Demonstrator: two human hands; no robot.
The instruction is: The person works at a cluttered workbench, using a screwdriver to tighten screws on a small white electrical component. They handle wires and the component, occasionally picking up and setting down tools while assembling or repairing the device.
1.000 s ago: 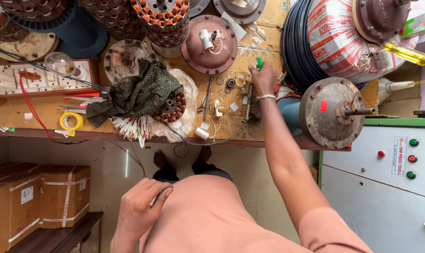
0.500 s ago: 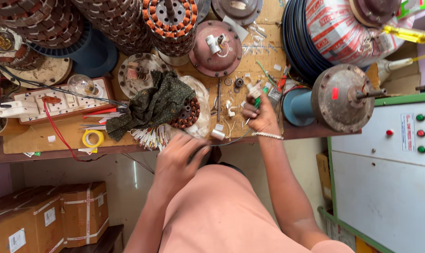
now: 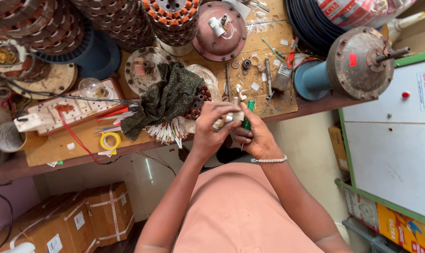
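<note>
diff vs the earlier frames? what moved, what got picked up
The right hand came back from the far bench, now holding a green-handled screwdriver. The left hand rose from the lap to meet it; both now close on a small pale part at the bench edge. The dark cloth, yellow tape roll and switch board stayed put.

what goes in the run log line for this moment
left hand: grips small white part | right hand: holds green-handled screwdriver | site: workbench edge
</note>
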